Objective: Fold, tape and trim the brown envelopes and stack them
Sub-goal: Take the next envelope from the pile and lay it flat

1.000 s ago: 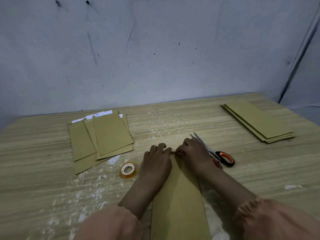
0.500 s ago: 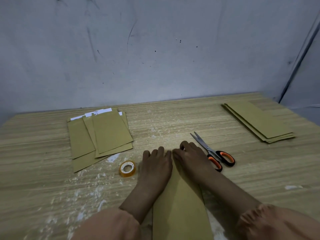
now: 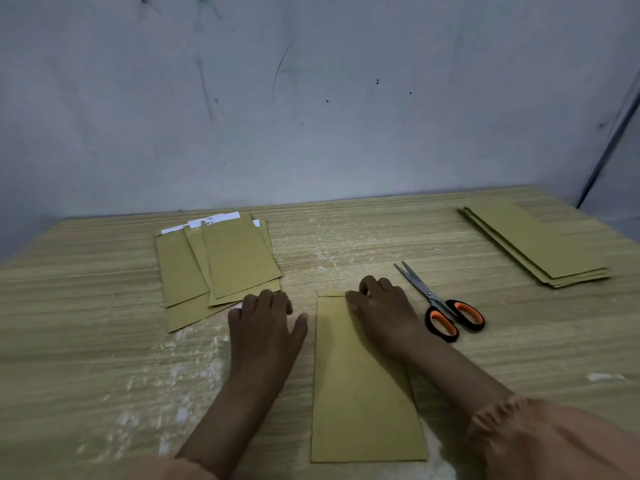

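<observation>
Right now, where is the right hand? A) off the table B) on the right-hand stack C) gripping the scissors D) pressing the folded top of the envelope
D: the right hand lies on the top right corner of the envelope at its fold, and the scissors lie untouched beside it.

1. Desk (image 3: 346, 237): pale wood grain, matt, with chalky white smears.
2. Envelope (image 3: 360, 393): matt brown paper.
3. Scissors (image 3: 440, 304): bright metal blades, glossy orange-and-black plastic handles.
4. Sleeve (image 3: 554, 441): soft peach cloth.
</observation>
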Motion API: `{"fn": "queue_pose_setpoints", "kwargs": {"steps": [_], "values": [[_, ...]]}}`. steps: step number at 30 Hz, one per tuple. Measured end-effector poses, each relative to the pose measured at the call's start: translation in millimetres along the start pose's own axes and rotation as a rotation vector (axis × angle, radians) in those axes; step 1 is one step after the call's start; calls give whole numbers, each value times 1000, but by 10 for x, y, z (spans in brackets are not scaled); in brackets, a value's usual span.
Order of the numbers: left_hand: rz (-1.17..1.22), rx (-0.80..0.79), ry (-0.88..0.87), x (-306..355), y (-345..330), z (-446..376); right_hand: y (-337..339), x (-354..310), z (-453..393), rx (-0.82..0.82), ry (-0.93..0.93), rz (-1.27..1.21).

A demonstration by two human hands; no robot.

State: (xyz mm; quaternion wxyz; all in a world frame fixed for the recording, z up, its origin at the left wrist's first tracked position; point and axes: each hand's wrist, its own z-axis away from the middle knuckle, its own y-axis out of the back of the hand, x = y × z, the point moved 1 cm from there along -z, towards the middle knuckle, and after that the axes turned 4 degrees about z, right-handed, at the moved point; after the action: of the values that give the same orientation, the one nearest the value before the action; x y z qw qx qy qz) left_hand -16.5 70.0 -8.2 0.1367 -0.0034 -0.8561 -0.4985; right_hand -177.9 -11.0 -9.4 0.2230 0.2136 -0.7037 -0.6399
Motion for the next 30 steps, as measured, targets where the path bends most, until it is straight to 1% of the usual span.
{"fn": "queue_pose_setpoints", "kwargs": {"steps": [1, 3, 5, 7, 10, 12, 15, 16, 18, 21, 22, 25, 28, 30], "values": [[4, -51, 49, -40, -5, 46, 5, 2, -3, -4, 4, -8], [-39, -99, 92, -90, 14, 120, 11, -14, -13, -16, 21, -18], [-50, -121, 130, -106, 13, 156, 31, -20, -16, -38, 20, -13], [-31, -94, 158, -126, 10, 164, 42, -30, -14, -48, 12, -8], [-58, -85, 169, -108, 12, 157, 50, -54, -2, -61, -9, -16], [-77, -54, 144, -88, 19, 132, 51, -65, 2, -57, -17, -10], [-161, -138, 153, -52, -6, 78, 52, -71, 13, -59, -24, -13], [-147, -123, 141, -51, -13, 62, 50, -75, 18, -62, -24, -13], [-116, -23, 120, -66, -6, 39, 49, -74, 27, -61, -25, -16], [-59, -98, 174, -119, -17, 65, 38, -73, 37, -52, -29, -32], [-46, -100, 176, -135, -20, 70, 35, -71, 37, -47, -32, -37], [-14, -26, 151, -131, 4, 87, 26, -72, 34, -26, -37, -55], [28, -3, 146, -122, -7, 93, 17, -78, 37, -17, -38, -53], [-3, 38, 80, -104, 4, 92, 10, -82, 42, -8, -45, -61]]}}
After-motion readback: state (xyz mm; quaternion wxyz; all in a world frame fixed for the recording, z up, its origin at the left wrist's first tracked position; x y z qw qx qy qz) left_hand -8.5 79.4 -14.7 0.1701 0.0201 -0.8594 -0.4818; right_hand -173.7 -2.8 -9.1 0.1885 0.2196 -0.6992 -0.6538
